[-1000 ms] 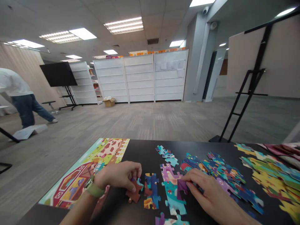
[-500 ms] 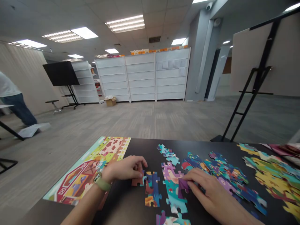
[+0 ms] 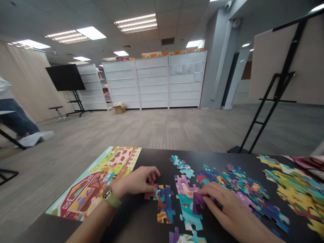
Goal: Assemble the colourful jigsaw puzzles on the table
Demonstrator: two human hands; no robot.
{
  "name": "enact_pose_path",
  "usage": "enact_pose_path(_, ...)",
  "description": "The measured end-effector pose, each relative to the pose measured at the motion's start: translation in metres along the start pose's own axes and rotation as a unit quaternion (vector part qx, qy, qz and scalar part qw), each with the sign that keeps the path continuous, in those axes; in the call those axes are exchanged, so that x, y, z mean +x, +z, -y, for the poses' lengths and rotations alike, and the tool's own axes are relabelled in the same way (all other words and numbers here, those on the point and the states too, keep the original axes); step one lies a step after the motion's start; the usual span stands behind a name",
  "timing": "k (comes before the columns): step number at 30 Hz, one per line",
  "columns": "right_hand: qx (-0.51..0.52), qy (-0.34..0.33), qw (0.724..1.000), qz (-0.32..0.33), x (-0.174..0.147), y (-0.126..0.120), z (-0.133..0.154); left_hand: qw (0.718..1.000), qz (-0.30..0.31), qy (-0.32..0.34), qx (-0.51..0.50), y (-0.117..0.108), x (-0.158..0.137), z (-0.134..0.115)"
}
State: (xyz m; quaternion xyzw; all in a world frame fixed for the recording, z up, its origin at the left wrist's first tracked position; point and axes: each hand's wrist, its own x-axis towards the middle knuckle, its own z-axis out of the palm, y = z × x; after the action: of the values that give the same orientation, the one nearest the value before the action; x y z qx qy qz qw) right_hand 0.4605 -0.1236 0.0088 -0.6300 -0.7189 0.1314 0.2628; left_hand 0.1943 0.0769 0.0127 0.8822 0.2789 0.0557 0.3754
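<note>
My left hand (image 3: 140, 182), with a watch on its wrist, has its fingers curled and its thumb on a reddish-brown puzzle piece (image 3: 150, 192). That piece lies right against the left side of a joined dark blue strip of puzzle (image 3: 165, 204); whether they interlock I cannot tell. My right hand (image 3: 224, 204) pinches a purple puzzle piece (image 3: 198, 201) at its upper edge. This piece overlaps the right side of a teal and lilac joined strip (image 3: 188, 206). Below that strip, another joined section (image 3: 187, 237) is cut off by the frame.
A heap of loose blue puzzle pieces (image 3: 243, 184) lies right of my hands, and yellow-green pieces (image 3: 298, 192) lie farther right. Small joined teal pieces (image 3: 182, 166) sit behind. A farm picture (image 3: 93, 184) is at the left. A person (image 3: 15, 111) stands far left.
My left hand has shifted the reddish-brown piece slightly right, closing the gap to the dark blue strip. My right hand and the purple piece are almost still. The person at the far left has moved a little.
</note>
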Motion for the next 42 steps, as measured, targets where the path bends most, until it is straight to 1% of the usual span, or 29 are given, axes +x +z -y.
enact_pose_path(6,0.003,0.0,1.0,0.001,0.0,-0.001,0.001,1.0,-0.005,-0.018,0.016,0.003,-0.001,-0.002)
enact_pose_path(13,0.002,0.011,1.0,0.01,-0.001,0.0,0.002,0.995,-0.049,-0.065,0.064,0.005,-0.003,-0.002)
enact_pose_path(16,0.001,0.01,1.0,0.012,0.0,0.002,0.001,0.993,-0.056,-0.068,0.076,0.005,-0.002,0.002)
enact_pose_path(19,-0.001,0.008,1.0,0.01,0.001,0.004,0.0,0.995,-0.04,-0.061,0.067,0.006,0.0,0.002)
enact_pose_path(23,-0.004,0.008,1.0,0.004,0.002,0.004,0.0,0.997,-0.02,-0.042,0.058,0.005,0.001,-0.003)
enact_pose_path(27,-0.004,0.008,1.0,0.003,0.002,0.003,-0.001,0.999,-0.002,-0.012,0.047,0.0,-0.001,-0.008)
enact_pose_path(29,-0.005,0.009,1.0,0.002,0.002,0.003,-0.002,0.999,-0.006,-0.004,0.04,-0.004,-0.001,-0.007)
enact_pose_path(33,-0.005,0.009,1.0,0.003,0.001,0.001,-0.001,0.999,-0.024,-0.011,0.04,-0.013,-0.004,-0.004)
enact_pose_path(36,-0.006,0.007,1.0,0.001,0.001,0.0,0.0,0.999,-0.005,-0.018,0.044,-0.015,-0.008,-0.003)
enact_pose_path(40,-0.009,0.006,1.0,-0.012,0.001,0.0,0.0,0.997,0.029,-0.025,0.066,-0.011,-0.011,-0.004)
enact_pose_path(42,-0.011,0.004,1.0,-0.014,0.001,0.0,0.0,0.996,0.036,-0.029,0.076,-0.009,-0.011,-0.004)
